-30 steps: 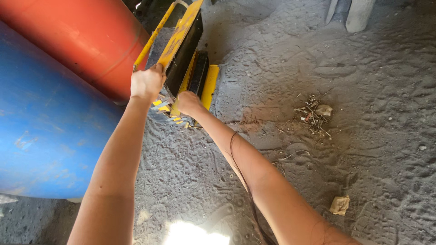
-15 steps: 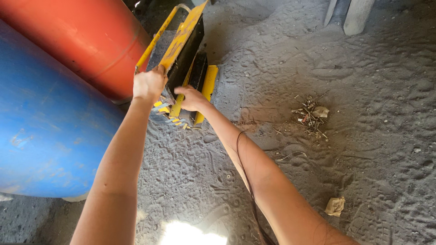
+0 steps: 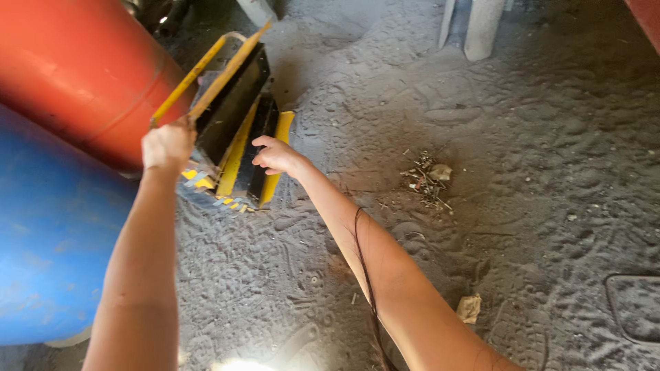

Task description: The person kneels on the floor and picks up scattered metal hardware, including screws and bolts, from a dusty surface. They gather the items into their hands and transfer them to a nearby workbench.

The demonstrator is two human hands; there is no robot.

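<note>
The left hand (image 3: 167,145) is closed in a fist around the near end of a yellow bar (image 3: 206,69), which slants up and away from the fist and seems to belong to a black and yellow frame (image 3: 237,113) leaning against the red drum (image 3: 75,75). The right hand (image 3: 275,154) hangs open, fingers loosely spread, over the lower yellow-edged black panels (image 3: 265,154) of that frame, close to them, though whether it touches cannot be told. The frame stands on the sandy floor (image 3: 481,206) just beside the red drum, with the blue drum (image 3: 48,240) nearer the camera on the left. Judging by its flat slabs and straight edges, the frame is probably rigid and fairly heavy, likely metal or hard moulded material; it would not flex, and the dusty surfaces may be slippery, so the long yellow edges look like the surest places for a grip, one hand high and one hand low to keep it from tipping. By count: two hands, two drums, one frame with at least two black panels, one small heap of twigs and debris (image 3: 427,177), one scrap of paper (image 3: 469,307), and two pale posts (image 3: 481,27) at the top.
</note>
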